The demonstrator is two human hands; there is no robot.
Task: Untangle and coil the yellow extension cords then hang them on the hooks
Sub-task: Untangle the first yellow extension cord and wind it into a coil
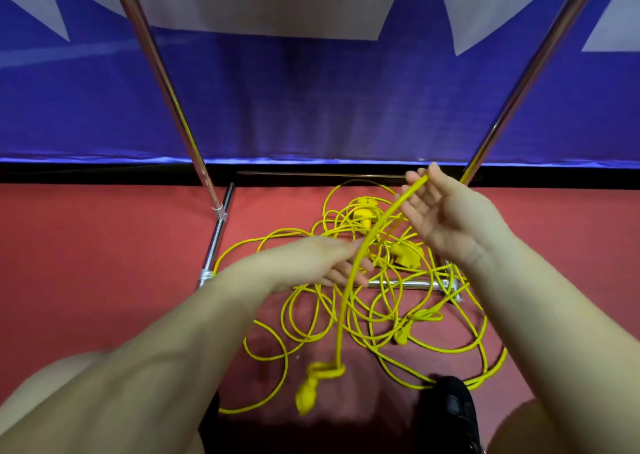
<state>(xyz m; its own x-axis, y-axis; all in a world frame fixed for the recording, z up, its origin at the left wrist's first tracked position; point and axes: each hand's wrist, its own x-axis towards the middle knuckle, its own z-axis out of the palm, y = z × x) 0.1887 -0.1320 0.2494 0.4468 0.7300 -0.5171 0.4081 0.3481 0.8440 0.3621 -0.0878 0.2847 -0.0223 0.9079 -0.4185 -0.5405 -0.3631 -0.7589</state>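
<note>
While the yellow extension cords [374, 280] lie in a tangled heap on the red floor [104, 246], we see one strand [349, 280] lifted clear of it, arching from our right hand [440, 211] down to a knotted plug end [311, 388] that hangs near the bottom of the view. Our right hand's grip pinches that strand at the fingertips, palm turned toward us. Our left hand [325, 259] reaches under the arch with fingers extended (blurred, so we cannot tell whether it touches the strand). Loops spill over a chrome base bar [408, 284] of the metal rack; its two slanted poles [162, 83] frame the heap on both sides. Behind runs a blue banner [311, 107]. A black shoe [453, 405] stands just beside the outermost loop.
</note>
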